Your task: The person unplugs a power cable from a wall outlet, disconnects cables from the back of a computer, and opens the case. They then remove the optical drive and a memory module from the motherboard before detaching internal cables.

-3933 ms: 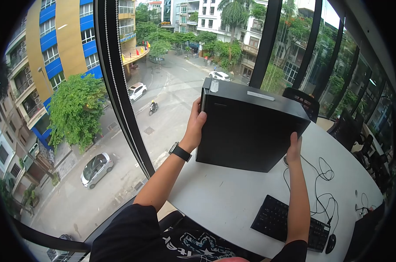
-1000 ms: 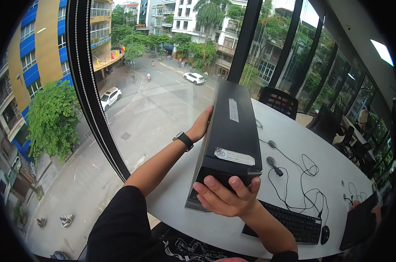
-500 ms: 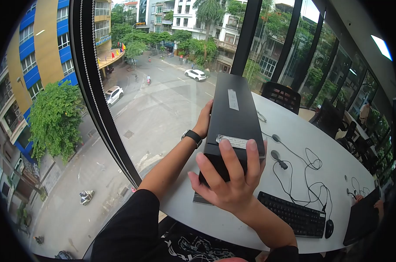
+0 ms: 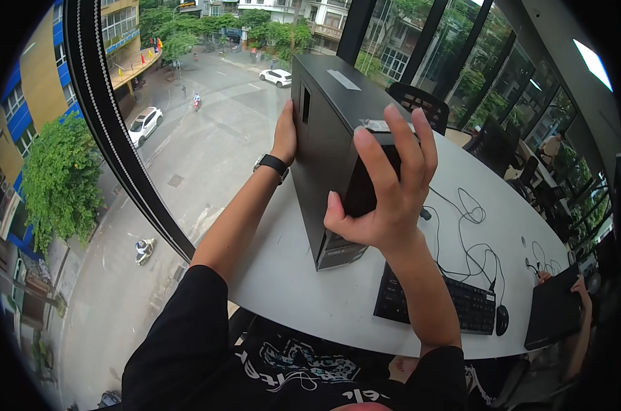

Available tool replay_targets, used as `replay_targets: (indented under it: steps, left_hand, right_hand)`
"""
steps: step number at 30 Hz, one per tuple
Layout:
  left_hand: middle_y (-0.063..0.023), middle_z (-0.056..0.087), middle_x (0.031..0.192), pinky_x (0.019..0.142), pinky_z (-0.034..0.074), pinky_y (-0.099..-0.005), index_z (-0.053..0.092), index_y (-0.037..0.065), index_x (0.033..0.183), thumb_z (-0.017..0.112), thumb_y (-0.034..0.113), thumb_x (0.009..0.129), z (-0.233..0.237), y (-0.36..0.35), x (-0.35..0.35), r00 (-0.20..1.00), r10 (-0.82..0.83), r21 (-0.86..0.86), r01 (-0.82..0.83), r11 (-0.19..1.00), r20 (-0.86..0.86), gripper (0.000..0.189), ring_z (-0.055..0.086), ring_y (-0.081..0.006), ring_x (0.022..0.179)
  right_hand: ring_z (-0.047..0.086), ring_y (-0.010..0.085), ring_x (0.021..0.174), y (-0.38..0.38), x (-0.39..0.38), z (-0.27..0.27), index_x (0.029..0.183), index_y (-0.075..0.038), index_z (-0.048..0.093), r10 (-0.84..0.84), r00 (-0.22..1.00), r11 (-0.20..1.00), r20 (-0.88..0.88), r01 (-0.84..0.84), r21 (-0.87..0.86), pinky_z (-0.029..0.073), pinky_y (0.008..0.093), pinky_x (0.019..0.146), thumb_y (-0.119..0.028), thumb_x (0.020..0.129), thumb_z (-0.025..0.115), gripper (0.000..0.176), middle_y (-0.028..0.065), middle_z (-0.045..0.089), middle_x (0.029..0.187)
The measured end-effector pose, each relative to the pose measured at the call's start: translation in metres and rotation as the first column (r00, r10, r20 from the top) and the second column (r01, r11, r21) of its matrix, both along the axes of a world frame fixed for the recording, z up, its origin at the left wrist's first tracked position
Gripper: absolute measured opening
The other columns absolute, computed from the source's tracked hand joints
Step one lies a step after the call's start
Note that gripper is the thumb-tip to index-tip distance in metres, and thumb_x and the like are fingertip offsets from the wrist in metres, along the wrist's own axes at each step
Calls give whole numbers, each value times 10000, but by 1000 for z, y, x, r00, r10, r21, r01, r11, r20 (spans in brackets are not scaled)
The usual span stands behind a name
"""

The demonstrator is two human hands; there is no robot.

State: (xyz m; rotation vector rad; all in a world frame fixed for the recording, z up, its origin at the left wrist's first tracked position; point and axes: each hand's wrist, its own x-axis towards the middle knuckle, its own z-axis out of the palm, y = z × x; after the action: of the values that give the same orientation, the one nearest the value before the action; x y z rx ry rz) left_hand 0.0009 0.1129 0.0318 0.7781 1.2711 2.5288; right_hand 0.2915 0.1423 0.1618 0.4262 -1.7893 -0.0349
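Note:
A black computer tower (image 4: 317,147) stands upright over the white table, its left side and front turned partly towards me. My left hand (image 4: 284,137), with a watch on the wrist, presses along the far edge of that side; some of its fingers are hidden behind the case. At the near front edge my right hand (image 4: 393,188) holds the case with fingers spread, the thumb low by the front corner and the fingertips at the top edge. That hand covers much of the front panel. A pale label (image 4: 343,80) is stuck on the top.
Right of the tower on the table (image 4: 290,294) lie a black keyboard (image 4: 464,308), a mouse (image 4: 502,320) and tangled cables (image 4: 471,209). Another person's hands hold a flat black object (image 4: 553,308) at far right. A window frame (image 4: 129,164) runs along the left.
The tower has turned and shifted left in view, so its left side now shows. Both hands have moved with it, and the right fingers are raised higher along the front.

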Motion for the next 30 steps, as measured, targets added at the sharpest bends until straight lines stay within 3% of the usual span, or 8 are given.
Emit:
replay_targets:
  steps: [2, 6, 10, 15, 17, 21, 24, 30]
  left_hand:
    - [-156, 610, 1377, 1120, 368, -320, 548, -57, 1412, 343, 540, 1093, 3, 2, 6, 989, 141, -66, -144, 987, -42, 707, 554, -220, 1262]
    - [-168, 615, 1369, 1113, 369, -330, 557, -56, 1397, 344, 534, 1094, 1, 7, 1, 994, 105, -85, -107, 991, -33, 697, 557, -241, 1256]
    - [-187, 641, 1308, 1081, 387, -344, 591, -36, 1344, 328, 531, 1097, 6, 13, 12, 953, 288, -105, -297, 949, -95, 672, 583, -273, 1204]
    - [-203, 665, 1114, 977, 423, -386, 622, -39, 1128, 312, 539, 1099, 11, 14, 20, 867, 477, -125, -494, 860, -147, 656, 604, -309, 1042]
    - [-220, 654, 1018, 917, 429, -418, 604, -39, 1014, 311, 546, 1095, 11, 16, 21, 819, 548, -146, -570, 808, -169, 658, 590, -342, 959]
    - [-240, 655, 1036, 926, 428, -427, 607, -46, 1027, 318, 547, 1092, 8, 17, 20, 817, 550, -164, -575, 802, -175, 663, 590, -364, 967]
    - [-259, 645, 1033, 921, 421, -450, 596, -54, 1001, 319, 551, 1091, 6, 17, 20, 803, 566, -165, -594, 787, -187, 671, 580, -392, 974]
    - [-262, 616, 996, 911, 403, -491, 563, -61, 958, 326, 530, 1099, 2, 16, 20, 739, 604, -189, -666, 722, -297, 652, 549, -433, 979]
  right_hand:
    - [390, 448, 1415, 11, -1, 2, 1368, -237, 637, 44, 999, 999, -11, -45, -13, 384, 533, 1150, -250, 600, 752, 777, 161, 507, 1488]
    - [389, 450, 1411, 39, -3, 4, 1399, -178, 591, 83, 996, 996, -36, -83, -15, 361, 517, 1163, -239, 576, 756, 841, 170, 501, 1480]
    - [386, 451, 1413, 69, -9, 8, 1409, -147, 571, 161, 987, 987, -25, -161, -1, 338, 526, 1171, -230, 577, 749, 855, 174, 500, 1474]
    - [381, 445, 1422, 99, -15, 9, 1429, -129, 530, 209, 978, 978, -13, -209, 21, 321, 556, 1173, -258, 601, 739, 864, 183, 486, 1481]
    - [341, 411, 1470, 111, -15, 8, 1497, -65, 402, 190, 982, 979, 17, -191, 66, 251, 544, 1221, -302, 706, 679, 871, 231, 438, 1519]
    - [319, 406, 1483, 126, -16, 3, 1513, -64, 367, 189, 981, 980, 30, -191, 56, 243, 538, 1224, -340, 742, 668, 872, 237, 404, 1541]
    - [332, 439, 1463, 133, -18, -1, 1489, -109, 433, 232, 973, 973, 15, -232, 11, 274, 570, 1202, -335, 686, 712, 879, 209, 414, 1542]
    - [284, 416, 1502, 153, -22, -6, 1546, -130, 373, 271, 962, 962, 36, -270, -33, 245, 561, 1213, -461, 781, 660, 881, 220, 312, 1606]
